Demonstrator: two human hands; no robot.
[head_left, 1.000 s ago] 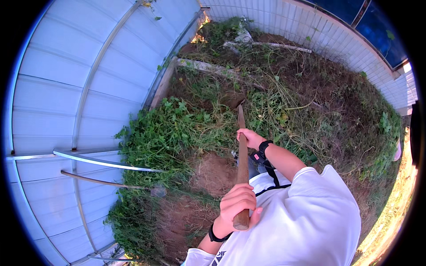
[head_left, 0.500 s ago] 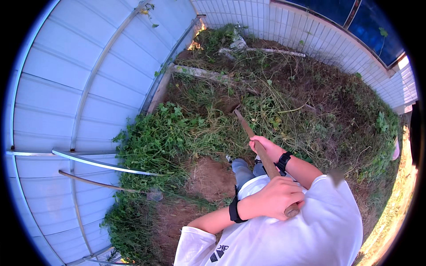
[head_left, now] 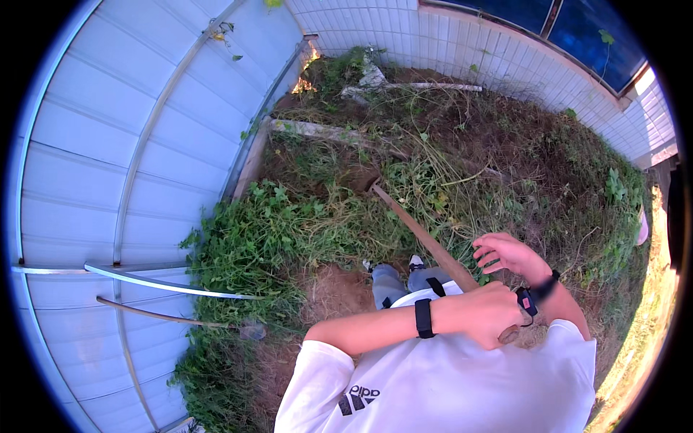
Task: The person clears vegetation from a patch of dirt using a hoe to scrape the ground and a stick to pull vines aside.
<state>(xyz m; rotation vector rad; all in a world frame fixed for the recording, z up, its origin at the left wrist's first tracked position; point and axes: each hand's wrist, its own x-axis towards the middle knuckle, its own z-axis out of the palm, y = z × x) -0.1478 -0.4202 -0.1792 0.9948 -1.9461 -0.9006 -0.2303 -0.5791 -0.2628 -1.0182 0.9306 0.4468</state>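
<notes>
A hoe with a long wooden handle [head_left: 419, 232] slants across the middle, its head down among the weeds and mostly hidden. My left hand [head_left: 485, 315] is wrapped round the handle near its butt end, in front of my white shirt. Off the handle, to its right, my right hand [head_left: 507, 255] hangs in the air with fingers spread and slightly curled, holding nothing. Cut and tangled weeds [head_left: 339, 209] lie around the hoe's head. Both wrists carry black straps.
White metal panels [head_left: 79, 187] with bent rails rise on the left. A tiled wall [head_left: 382, 36] with a blue window closes the far side. Old boards [head_left: 325, 132] lie across the weeds beyond the hoe. Bare soil [head_left: 336, 294] shows beside my shoes.
My right hand has let go of the handle and moved right and slightly down. My left hand, still gripping, has shifted a little right and up with the butt end.
</notes>
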